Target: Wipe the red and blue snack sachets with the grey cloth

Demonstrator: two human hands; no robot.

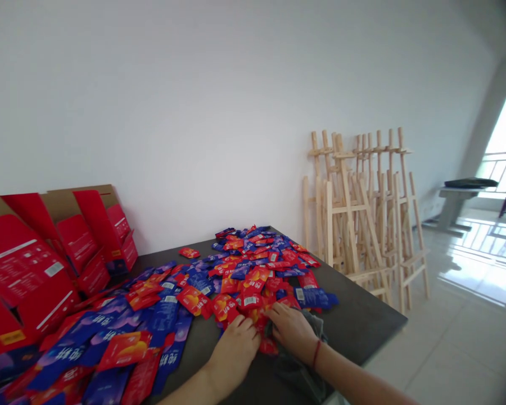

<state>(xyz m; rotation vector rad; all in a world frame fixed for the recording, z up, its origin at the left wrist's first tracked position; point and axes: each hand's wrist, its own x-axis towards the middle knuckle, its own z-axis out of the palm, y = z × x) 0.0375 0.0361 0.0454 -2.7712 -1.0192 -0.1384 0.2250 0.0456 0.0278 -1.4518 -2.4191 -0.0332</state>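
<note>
Many red sachets (194, 301) and blue sachets (164, 315) are heaped across a dark table (358, 320). At the near edge of the heap my left hand (238, 349) has its fingers curled against red sachets; what they hold, if anything, is hidden. Just right of it my right hand (290, 332), with a red string at the wrist, bends its fingers over the same red sachets, and its grip is too small to make out. A dark grey cloth or bag (301, 377) lies beneath and beside my right hand.
Open red cardboard boxes (25, 275) stand at the left against the white wall. Wooden easels (349, 214) lean together beyond the table's right edge. A grey table (455, 205) with a dark object on it is farther right, near a window.
</note>
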